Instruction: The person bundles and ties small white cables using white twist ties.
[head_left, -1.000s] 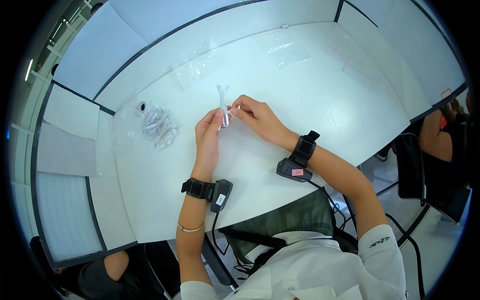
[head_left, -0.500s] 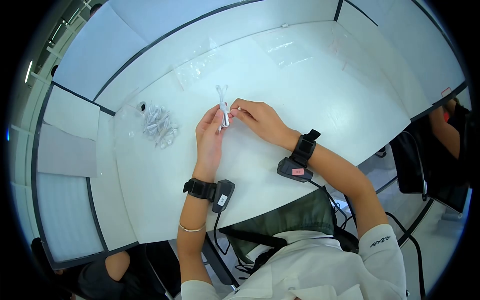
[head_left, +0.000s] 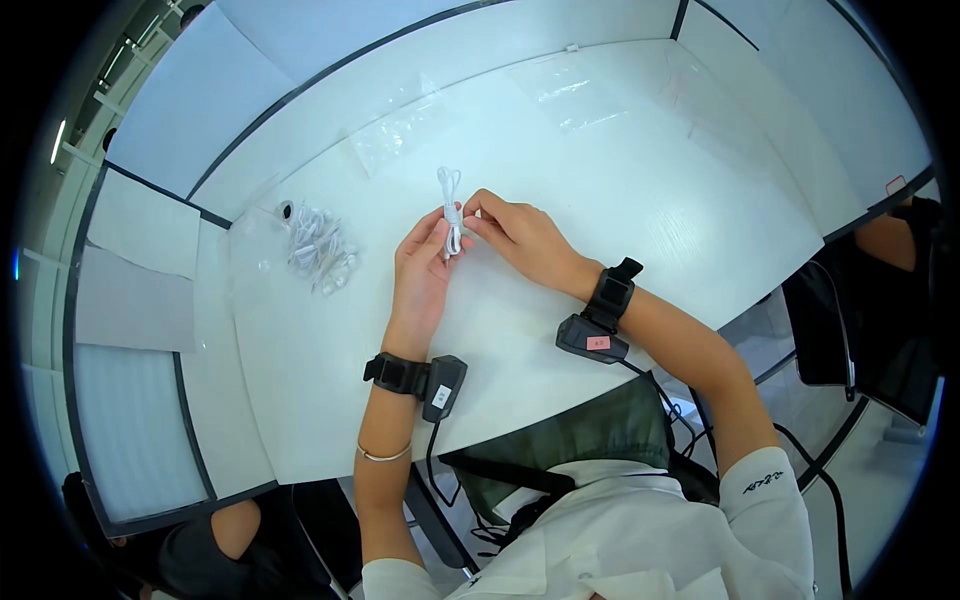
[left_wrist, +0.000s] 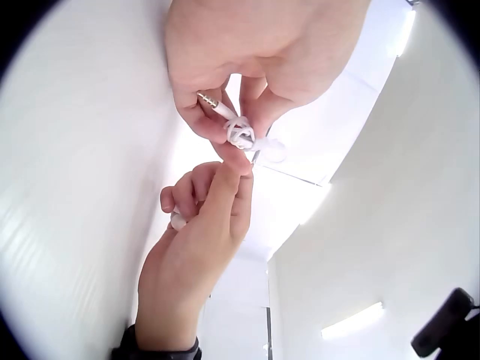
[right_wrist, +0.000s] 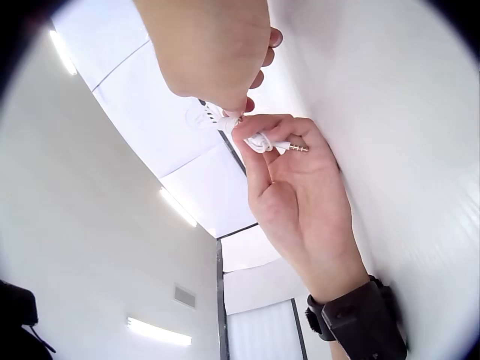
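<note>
White bundled cable — in left hand

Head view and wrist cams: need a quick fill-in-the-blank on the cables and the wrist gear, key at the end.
1. The left hand holds a bundled cable coloured ____.
2. In the right wrist view, the metal plug shows over the palm of the ____ hand.
3. The heap of cables lies off to the person's ____ side.
4. The pink label is on the camera worn on the ____ wrist.

Missing words: white; left; left; right.
</note>
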